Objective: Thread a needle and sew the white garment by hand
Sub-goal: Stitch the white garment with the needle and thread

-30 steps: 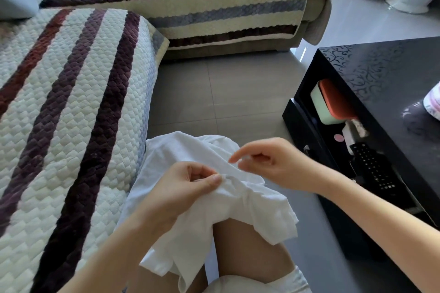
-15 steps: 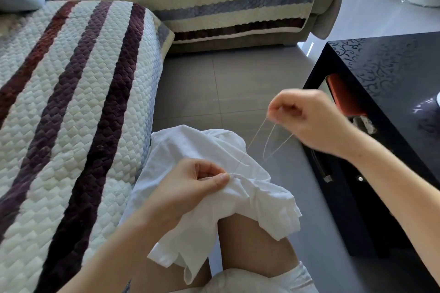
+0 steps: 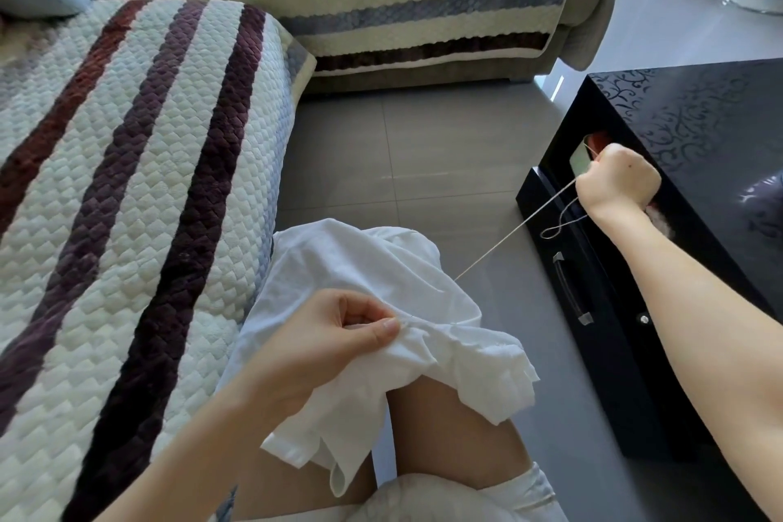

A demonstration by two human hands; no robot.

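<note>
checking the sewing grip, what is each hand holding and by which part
Left hand pinches a fold of the white garment beside the stitch; right hand grips the thread at its far end.

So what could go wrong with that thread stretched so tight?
The thin pale thread runs taut from the white fabric garment to the right hand; pulling harder might snap it or pucker the cloth. The slack loop hanging below that hand could knot.

Views: one, head-worn, wide-angle.
Facing: forward and down onto the white garment (image 3: 364,267) on the lap.
Range: close; garment fills lower centre.
Surroundings: sofa (image 3: 127,203) left of garment, black bench (image 3: 699,131) right, floor (image 3: 423,165) beyond.
</note>
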